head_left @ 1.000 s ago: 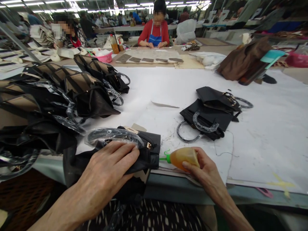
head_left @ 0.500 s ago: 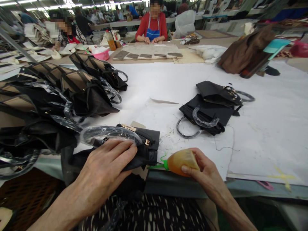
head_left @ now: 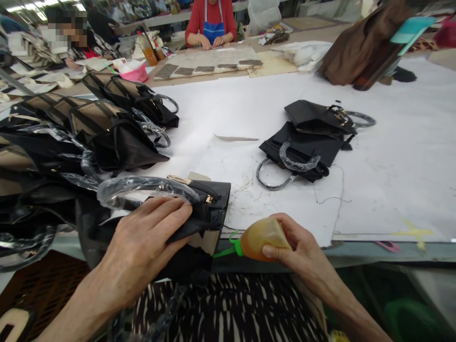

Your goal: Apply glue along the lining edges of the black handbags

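My left hand (head_left: 149, 237) lies flat, fingers together, pressing down on a black handbag (head_left: 203, 209) at the table's near edge. The bag has gold clasps and a plastic-wrapped handle (head_left: 142, 187). My right hand (head_left: 302, 254) grips an amber squeeze bottle (head_left: 261, 240) with a green nozzle (head_left: 226, 250). The nozzle tip points left at the bag's lower corner, just below the table edge.
Several black and tan handbags (head_left: 89, 133) crowd the left side. Two flat black bags (head_left: 309, 142) lie mid-table on the white paper (head_left: 392, 166). A brown bag (head_left: 359, 47) sits far right. Two other people work at the far tables, one in a red top (head_left: 210, 19).
The view tilted down and the table slid up in frame. My right hand lowered the bottle, so its nozzle now points under the bag's corner. My left hand stays on the bag.
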`<state>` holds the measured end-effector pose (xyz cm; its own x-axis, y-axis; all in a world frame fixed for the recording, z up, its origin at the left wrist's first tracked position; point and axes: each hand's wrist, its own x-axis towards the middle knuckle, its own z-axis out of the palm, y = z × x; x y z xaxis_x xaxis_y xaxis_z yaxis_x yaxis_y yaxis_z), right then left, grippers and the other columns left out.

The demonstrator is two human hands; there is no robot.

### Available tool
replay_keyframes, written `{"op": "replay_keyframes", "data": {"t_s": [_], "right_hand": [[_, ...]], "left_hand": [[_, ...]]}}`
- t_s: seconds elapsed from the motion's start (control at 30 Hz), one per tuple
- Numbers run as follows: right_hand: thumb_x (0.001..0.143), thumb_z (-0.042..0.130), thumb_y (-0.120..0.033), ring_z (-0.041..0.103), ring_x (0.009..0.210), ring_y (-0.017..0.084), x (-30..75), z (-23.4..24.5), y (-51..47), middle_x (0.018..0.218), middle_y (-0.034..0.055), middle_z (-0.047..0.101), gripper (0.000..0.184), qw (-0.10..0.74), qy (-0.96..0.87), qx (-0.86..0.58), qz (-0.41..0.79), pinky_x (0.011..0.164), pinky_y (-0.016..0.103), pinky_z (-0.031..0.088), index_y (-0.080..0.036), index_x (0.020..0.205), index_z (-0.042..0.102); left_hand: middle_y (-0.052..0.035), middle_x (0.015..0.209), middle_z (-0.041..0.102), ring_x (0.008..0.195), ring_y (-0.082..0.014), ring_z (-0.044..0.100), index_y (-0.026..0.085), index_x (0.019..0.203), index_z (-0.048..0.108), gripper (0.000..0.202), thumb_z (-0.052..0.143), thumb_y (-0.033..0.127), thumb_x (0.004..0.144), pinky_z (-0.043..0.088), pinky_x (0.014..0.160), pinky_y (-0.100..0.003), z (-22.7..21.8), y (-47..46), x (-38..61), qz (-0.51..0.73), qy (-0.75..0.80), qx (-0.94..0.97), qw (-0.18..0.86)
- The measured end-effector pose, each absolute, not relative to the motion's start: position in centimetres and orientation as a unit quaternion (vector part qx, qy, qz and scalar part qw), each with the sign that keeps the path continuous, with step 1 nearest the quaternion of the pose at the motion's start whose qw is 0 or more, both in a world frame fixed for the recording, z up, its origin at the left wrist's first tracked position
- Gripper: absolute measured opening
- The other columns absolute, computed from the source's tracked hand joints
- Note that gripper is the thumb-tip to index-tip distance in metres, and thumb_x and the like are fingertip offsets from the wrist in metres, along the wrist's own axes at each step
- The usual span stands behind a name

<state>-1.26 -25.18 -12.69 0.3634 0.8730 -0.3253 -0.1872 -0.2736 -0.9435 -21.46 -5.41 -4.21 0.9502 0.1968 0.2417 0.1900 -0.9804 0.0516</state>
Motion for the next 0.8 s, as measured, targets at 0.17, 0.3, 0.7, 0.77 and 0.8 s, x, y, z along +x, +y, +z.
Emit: {"op": "replay_keyframes", "data": {"t_s": [0.17,0.3,0.7,0.77,0.8], "right_hand": [[0.074,0.068,-0.026,0.053,0.076,0.021,-1.5,-12.3,-25.6,0.082,-0.0014,0.059,0.026,0.545,-0.262,-0.61,0.513,0.064,0.026,0.038,-0.022,0.094,0.052],[0.073,0.067,-0.025,0.052,0.074,0.019,-1.7,-12.2,-25.9,0.08,-0.0022,0.059,0.024,0.553,-0.252,-0.59,0.532,0.063,0.025,0.038,-0.021,0.092,0.053],[0.074,0.066,-0.038,0.041,0.054,0.013,-2.6,-13.4,-26.9,0.069,-0.0017,0.052,0.028,0.57,-0.178,-0.584,0.549,0.04,0.019,0.029,-0.02,0.09,0.051],[0.074,0.067,-0.039,0.04,0.052,0.013,-2.8,-13.7,-27.0,0.069,-0.0011,0.051,0.03,0.578,-0.167,-0.585,0.544,0.04,0.019,0.029,-0.019,0.09,0.051],[0.074,0.067,-0.039,0.041,0.052,0.013,-2.9,-13.8,-27.0,0.07,-0.0006,0.052,0.03,0.581,-0.164,-0.585,0.542,0.039,0.019,0.03,-0.019,0.091,0.051]], "left_hand": [[-0.0088,0.105,0.062,0.101,-0.0239,0.056,0.014,0.11,0.053,0.028,0.055,0.022,0.083,0.051,0.084,-0.035,-4.1,-5.4,-21.1,0.118,0.106,0.987,0.018],[-0.0082,0.105,0.062,0.099,-0.0235,0.057,0.015,0.11,0.053,0.027,0.055,0.023,0.084,0.051,0.083,-0.035,-4.0,-5.4,-20.8,0.125,0.108,0.986,0.013],[-0.0082,0.102,0.063,0.097,-0.0234,0.059,0.017,0.108,0.052,0.024,0.052,0.025,0.086,0.053,0.081,-0.037,-4.0,-5.2,-20.4,0.138,0.103,0.985,-0.002],[-0.0076,0.102,0.064,0.096,-0.0232,0.059,0.017,0.108,0.053,0.024,0.053,0.025,0.086,0.053,0.081,-0.036,-3.9,-5.2,-20.4,0.138,0.107,0.985,0.001],[-0.0074,0.102,0.064,0.096,-0.0231,0.059,0.018,0.108,0.053,0.024,0.053,0.025,0.085,0.053,0.081,-0.036,-3.9,-5.2,-20.4,0.139,0.108,0.984,0.003]]}}
